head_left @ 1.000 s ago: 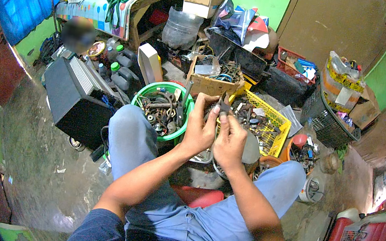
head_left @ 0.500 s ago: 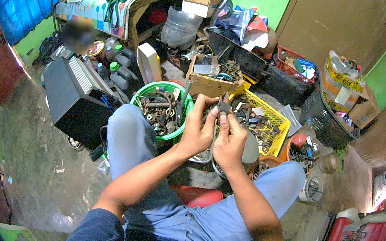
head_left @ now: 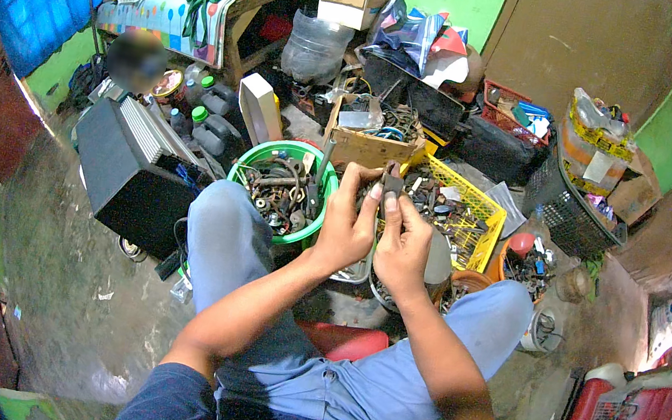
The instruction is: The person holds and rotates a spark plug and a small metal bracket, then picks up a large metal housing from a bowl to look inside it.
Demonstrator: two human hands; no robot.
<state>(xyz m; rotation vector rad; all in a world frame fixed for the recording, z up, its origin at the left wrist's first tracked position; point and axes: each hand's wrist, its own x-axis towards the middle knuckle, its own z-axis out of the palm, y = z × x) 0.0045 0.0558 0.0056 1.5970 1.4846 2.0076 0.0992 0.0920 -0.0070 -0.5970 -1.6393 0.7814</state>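
My left hand (head_left: 348,222) and my right hand (head_left: 402,247) are raised close together above my lap, both pinching a small dark flat piece (head_left: 393,179) by thumb and fingers. What exactly it is, I cannot make out. Beyond my left hand stands a green basin (head_left: 308,154) full of dark metal parts and a pipe. Beyond my right hand is a yellow perforated crate (head_left: 482,237) of small hardware. A round grey container (head_left: 438,260) sits just beside my right hand, partly hidden.
A black box (head_left: 108,178) and jugs (head_left: 209,138) are at left. A cardboard box (head_left: 361,150) of cables is behind the crate. A black basket (head_left: 576,211) and orange bucket (head_left: 504,264) stand right. My blue-trousered knees frame my hands; a cluttered table (head_left: 164,27) is at back left.
The dark piece has turned slightly between my fingers, and my right hand has shifted very slightly. The surroundings look the same.
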